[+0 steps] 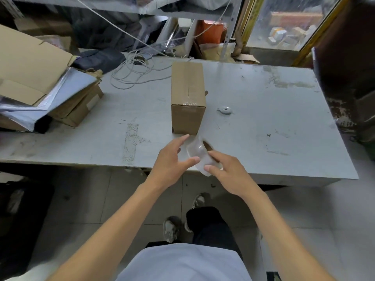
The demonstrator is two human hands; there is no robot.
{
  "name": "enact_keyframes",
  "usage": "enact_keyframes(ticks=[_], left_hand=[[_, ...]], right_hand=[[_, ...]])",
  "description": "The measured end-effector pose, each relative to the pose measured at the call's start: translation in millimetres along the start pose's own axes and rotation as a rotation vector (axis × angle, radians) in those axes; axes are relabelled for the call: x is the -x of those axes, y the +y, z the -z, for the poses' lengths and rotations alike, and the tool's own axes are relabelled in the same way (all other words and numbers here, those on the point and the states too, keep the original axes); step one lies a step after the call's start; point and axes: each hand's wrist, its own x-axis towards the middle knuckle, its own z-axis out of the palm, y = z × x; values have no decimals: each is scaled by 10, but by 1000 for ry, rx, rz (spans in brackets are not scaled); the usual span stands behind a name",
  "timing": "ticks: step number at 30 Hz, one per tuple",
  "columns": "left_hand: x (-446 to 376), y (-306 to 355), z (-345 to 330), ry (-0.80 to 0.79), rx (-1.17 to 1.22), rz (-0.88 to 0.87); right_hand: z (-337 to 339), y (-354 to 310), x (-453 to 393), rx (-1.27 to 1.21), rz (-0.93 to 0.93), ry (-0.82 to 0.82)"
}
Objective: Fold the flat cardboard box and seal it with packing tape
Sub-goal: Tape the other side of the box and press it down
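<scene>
Head view shows the cardboard box (187, 98) already folded into shape, standing on the grey desk (263, 118) near its middle, with clear tape along its top seam. Both hands are just in front of it, at the near edge. The right hand (229, 175) has a grip around the roll of packing tape (199, 155), thumb and fingers curled on its rim. The left hand (172, 159) has its fingers almost straight, the thumb touching the roll or the loose tape end; I cannot tell which.

The box seems light and rather stiff, but its walls can dent, so it is better to hold it by the edges or press flat on the top. The clear tape is thin, sticky, and folds on itself easily; it wants tension.

The desk surface is scratched and hard, so the box may slide. A small metal piece (224, 110) lies right of the box, white cables (134, 72) at the far side, flat cartons (30, 78) at the left. The room is crowded.
</scene>
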Motion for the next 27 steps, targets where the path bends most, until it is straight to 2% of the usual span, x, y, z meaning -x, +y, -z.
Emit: enact_keyframes(ticks=[5,11,16,20,27], left_hand=[[277,188,12,66,-55,-108],[355,321,40,133,-66,-180],[255,392,171,162,-78,-186],[127,409,200,127,-74,-170],[-218,464,305,74,64,-102]], right_hand=[[-94,-143,226,-91,20,35],[-74,-221,285,-244,125,63],[-35,-218,232,-166,127,42],[35,-207,145,-134,145,39],[319,-333,-78,-171,215,4]])
